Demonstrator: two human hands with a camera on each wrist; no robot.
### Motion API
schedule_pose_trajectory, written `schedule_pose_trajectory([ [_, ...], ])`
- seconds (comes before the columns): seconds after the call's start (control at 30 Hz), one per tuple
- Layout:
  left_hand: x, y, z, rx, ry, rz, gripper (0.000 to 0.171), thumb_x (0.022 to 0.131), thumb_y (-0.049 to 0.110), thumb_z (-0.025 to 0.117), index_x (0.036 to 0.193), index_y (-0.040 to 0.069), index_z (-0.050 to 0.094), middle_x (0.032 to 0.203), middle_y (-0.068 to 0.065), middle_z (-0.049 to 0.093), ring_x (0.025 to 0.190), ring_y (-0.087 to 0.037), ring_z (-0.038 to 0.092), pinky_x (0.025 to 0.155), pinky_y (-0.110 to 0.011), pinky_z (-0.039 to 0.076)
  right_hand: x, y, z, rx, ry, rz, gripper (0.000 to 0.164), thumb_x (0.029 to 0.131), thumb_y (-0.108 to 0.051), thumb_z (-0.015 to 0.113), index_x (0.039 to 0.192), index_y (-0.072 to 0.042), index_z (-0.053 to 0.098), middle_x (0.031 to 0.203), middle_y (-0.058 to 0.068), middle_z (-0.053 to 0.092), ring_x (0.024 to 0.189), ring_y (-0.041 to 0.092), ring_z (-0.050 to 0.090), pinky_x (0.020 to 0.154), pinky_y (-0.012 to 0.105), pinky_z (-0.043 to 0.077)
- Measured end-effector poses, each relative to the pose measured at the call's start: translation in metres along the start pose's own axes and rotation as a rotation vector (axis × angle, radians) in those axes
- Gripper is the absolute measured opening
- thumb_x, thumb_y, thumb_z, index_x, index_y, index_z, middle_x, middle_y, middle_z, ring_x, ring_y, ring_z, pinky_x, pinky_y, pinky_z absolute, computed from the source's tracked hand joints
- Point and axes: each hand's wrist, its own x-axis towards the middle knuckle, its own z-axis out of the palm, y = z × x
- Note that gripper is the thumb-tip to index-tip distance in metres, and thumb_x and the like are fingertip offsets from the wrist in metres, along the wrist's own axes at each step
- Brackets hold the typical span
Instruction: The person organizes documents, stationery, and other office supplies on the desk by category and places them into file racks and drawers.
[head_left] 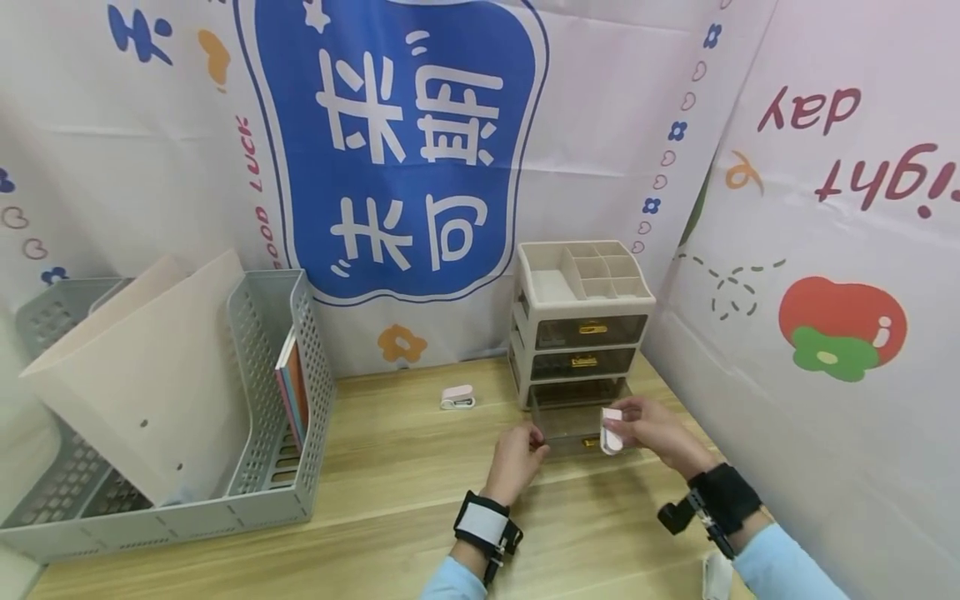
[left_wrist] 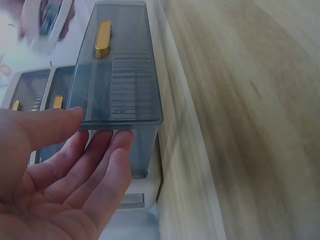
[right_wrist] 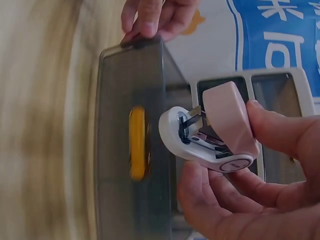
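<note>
My right hand (head_left: 663, 433) holds a small pink and white stapler (right_wrist: 230, 117) between thumb and fingers, in front of the pulled-out bottom drawer (right_wrist: 117, 200). The stapler's pink top is lifted away from its white base. At the drawer's left front corner is my left hand (head_left: 513, 465), its thumb and fingertips pinching the edge in the left wrist view. That drawer is smoky and see-through with a gold handle (left_wrist: 103, 37). It belongs to a cream desktop organizer (head_left: 590, 301), whose two upper drawers are pushed in.
Another pink and white stapler (head_left: 457, 397) lies on the wooden table (head_left: 405, 500) left of the organizer. A grey perforated file rack (head_left: 202, 521) with a large pale folder (head_left: 172, 383) and thin books (head_left: 294, 387) stands at left. A whitish object (head_left: 717, 575) lies by the right sleeve.
</note>
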Motion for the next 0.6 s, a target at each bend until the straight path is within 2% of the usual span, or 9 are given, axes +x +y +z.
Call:
schedule_pose_trajectory([
  [0.1, 0.001, -0.002, 0.000, 0.019, 0.008, 0.017, 0.008, 0.084, 0.004, 0.076, 0.086, 0.004, 0.067, 0.080, -0.007, 0.070, 0.071, -0.012, 0.063, 0.063, -0.020, 0.051, 0.017, -0.011, 0.014, -0.004, -0.009, -0.008, 0.045, 0.096, -0.015, 0.066, 0.128, 0.012, 0.049, 0.111, 0.021, 0.063, 0.084, 0.016, 0.064, 0.078, 0.034, 0.058],
  [0.27, 0.002, -0.003, 0.000, 0.017, 0.004, 0.028, 0.007, 0.085, 0.004, 0.075, 0.085, 0.004, 0.068, 0.080, -0.007, 0.071, 0.071, -0.011, 0.063, 0.064, -0.020, 0.051, 0.042, -0.021, 0.032, 0.042, -0.022, 0.024, 0.043, 0.097, -0.013, 0.063, 0.130, 0.012, 0.050, 0.109, 0.019, 0.063, 0.083, 0.016, 0.063, 0.073, 0.026, 0.057],
  [0.37, 0.002, -0.004, 0.000, 0.022, 0.003, 0.036, 0.007, 0.085, 0.004, 0.075, 0.084, 0.004, 0.069, 0.079, -0.006, 0.071, 0.071, -0.011, 0.063, 0.064, -0.020, 0.051, 0.055, -0.022, 0.041, 0.054, -0.022, 0.036, 0.042, 0.097, -0.012, 0.063, 0.130, 0.011, 0.051, 0.107, 0.018, 0.063, 0.082, 0.017, 0.063, 0.072, 0.027, 0.057],
  [0.6, 0.003, -0.006, -0.001, 0.029, -0.020, 0.030, 0.008, 0.085, 0.004, 0.075, 0.083, 0.006, 0.068, 0.079, -0.004, 0.070, 0.069, -0.008, 0.061, 0.062, -0.018, 0.049, 0.077, -0.013, 0.063, -0.010, -0.055, 0.025, 0.035, 0.096, -0.008, 0.062, 0.122, 0.014, 0.055, 0.099, 0.016, 0.064, 0.075, 0.014, 0.061, 0.068, 0.027, 0.056],
])
